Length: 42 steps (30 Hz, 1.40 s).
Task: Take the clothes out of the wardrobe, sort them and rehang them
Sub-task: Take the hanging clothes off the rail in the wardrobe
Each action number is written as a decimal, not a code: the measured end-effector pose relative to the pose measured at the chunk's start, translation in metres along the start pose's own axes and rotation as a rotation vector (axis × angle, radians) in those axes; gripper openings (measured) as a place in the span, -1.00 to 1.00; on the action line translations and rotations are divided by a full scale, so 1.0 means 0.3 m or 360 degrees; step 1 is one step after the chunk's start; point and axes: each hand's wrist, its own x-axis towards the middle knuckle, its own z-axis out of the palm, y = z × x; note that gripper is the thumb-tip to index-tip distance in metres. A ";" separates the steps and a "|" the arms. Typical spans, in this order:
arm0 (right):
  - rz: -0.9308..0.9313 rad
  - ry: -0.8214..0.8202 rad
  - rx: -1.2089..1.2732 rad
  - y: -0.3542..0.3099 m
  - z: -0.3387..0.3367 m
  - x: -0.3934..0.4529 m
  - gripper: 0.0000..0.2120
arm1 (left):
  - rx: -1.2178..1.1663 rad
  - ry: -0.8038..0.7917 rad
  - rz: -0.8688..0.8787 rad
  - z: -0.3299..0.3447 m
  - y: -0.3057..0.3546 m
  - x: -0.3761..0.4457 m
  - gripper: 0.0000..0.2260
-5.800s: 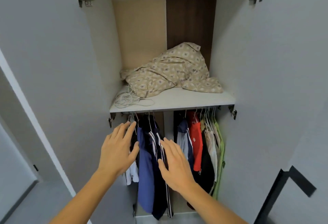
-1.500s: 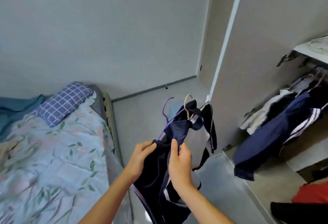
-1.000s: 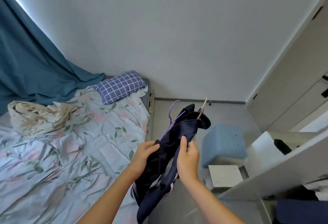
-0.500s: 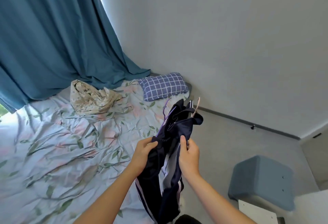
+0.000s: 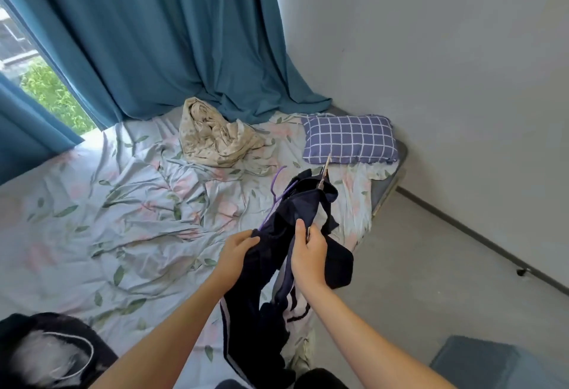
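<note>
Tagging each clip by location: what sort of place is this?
Most likely a bedroom: a bed with a floral sheet, a blue checked pillow and floor-length teal curtains beside a window.

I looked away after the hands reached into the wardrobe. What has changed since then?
Both hands, left and right, took the dark clothes with their hangers out of the wardrobe and carried them over the bed. The grip has stayed the same for the last second.
</note>
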 end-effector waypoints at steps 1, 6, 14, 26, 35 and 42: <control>0.0018 -0.0032 -0.0011 0.001 0.014 0.033 -0.57 | 0.0040 0.0052 -0.0036 -0.010 -0.013 0.025 -0.53; 0.0070 -0.0233 -0.0069 0.040 0.098 0.202 -0.58 | 0.0200 0.0210 -0.0107 -0.042 -0.039 0.140 -0.77; 0.0215 -0.0657 -0.0310 0.267 0.300 0.397 -0.75 | 0.0817 0.0310 -0.0294 -0.222 -0.261 0.329 -0.77; 0.0575 -0.1087 -0.0324 0.674 0.603 0.552 -0.91 | 0.1275 0.0546 -0.0416 -0.469 -0.639 0.456 -0.60; 0.0790 -0.1336 -0.0172 0.691 0.907 0.549 -0.76 | 0.1265 0.0795 -0.0546 -0.576 -0.679 0.279 -0.67; 0.0210 -0.1600 -0.0780 0.579 0.877 0.511 -0.50 | 0.1316 0.0856 -0.0523 -0.584 -0.652 0.120 -0.70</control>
